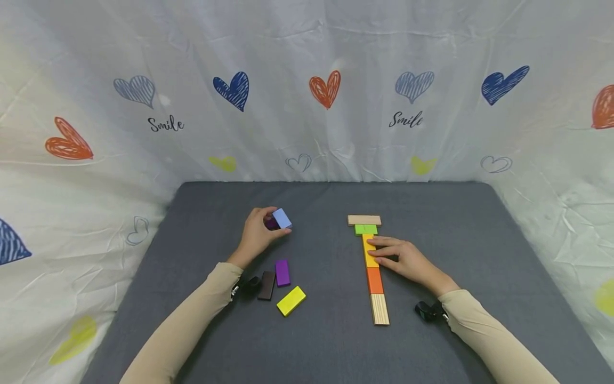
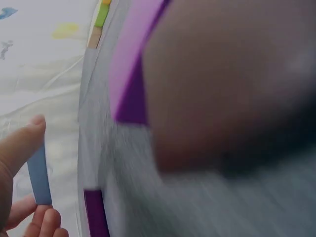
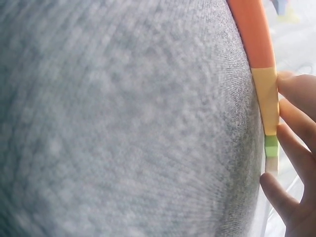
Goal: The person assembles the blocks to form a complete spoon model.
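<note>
My left hand (image 1: 254,237) pinches a light blue block (image 1: 282,218) between thumb and fingers above the table, at the back left of centre. A dark purple block (image 1: 271,223) shows behind it, partly hidden by the hand; in the left wrist view this dark purple block (image 2: 96,215) lies on the cloth, apart from the blue one. My right hand (image 1: 408,261) has its fingers extended, their tips on an amber block (image 1: 370,253). That block stands in a line with a green pair (image 1: 366,229), an orange block (image 1: 375,280) and a striped wooden block (image 1: 380,310).
A plain wooden block (image 1: 364,220) lies crosswise at the line's far end. Near my left wrist lie a purple block (image 1: 282,273), a dark brown block (image 1: 266,285) and a yellow block (image 1: 291,301). A white curtain (image 1: 307,128) with hearts hangs behind the grey table (image 1: 326,341).
</note>
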Demonstrator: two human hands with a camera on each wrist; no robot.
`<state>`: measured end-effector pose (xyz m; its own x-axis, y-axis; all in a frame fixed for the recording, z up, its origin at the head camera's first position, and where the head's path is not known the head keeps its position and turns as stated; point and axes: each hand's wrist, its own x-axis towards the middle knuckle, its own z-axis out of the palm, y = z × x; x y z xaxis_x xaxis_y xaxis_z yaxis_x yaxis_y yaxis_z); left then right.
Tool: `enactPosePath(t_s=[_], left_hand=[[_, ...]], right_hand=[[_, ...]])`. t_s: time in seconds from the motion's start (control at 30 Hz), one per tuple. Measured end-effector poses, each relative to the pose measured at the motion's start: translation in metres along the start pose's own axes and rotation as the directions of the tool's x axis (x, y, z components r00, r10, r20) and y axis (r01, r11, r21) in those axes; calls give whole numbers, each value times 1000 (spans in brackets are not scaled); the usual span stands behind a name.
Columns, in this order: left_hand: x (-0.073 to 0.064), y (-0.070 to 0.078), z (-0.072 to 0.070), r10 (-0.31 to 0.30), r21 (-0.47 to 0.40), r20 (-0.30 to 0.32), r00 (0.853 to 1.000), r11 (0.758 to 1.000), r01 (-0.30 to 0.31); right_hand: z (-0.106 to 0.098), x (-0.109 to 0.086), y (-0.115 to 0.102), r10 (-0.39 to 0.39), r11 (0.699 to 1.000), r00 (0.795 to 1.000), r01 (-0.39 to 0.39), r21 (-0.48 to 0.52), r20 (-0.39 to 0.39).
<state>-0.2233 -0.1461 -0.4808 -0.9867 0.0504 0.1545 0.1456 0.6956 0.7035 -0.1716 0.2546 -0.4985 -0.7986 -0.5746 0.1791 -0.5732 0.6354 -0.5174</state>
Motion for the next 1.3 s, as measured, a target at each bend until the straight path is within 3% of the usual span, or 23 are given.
enactPosePath(t_s=[0.17, 0.4, 0.8, 1.07, 1.3], left_hand=[[20, 18, 20, 81, -12, 56, 995, 997, -80], [46, 42, 48, 155, 6, 173, 973, 987, -158], [78, 75, 90, 183, 142, 256, 949, 964, -224], [93, 83, 102, 185, 207, 305, 934, 945, -254], [98, 84, 111, 161, 275, 337, 927, 925, -261]], right_hand=[[-1, 1, 0, -4, 1000, 1000, 4, -4, 0], [-1, 2, 1, -5, 1000, 1000, 5, -1, 4], [0, 2, 1, 33, 999, 999, -34, 26, 18], [0, 1, 1, 34, 999, 999, -35, 30, 21], [1, 2, 3, 16, 1000, 1000, -16, 24, 16]])
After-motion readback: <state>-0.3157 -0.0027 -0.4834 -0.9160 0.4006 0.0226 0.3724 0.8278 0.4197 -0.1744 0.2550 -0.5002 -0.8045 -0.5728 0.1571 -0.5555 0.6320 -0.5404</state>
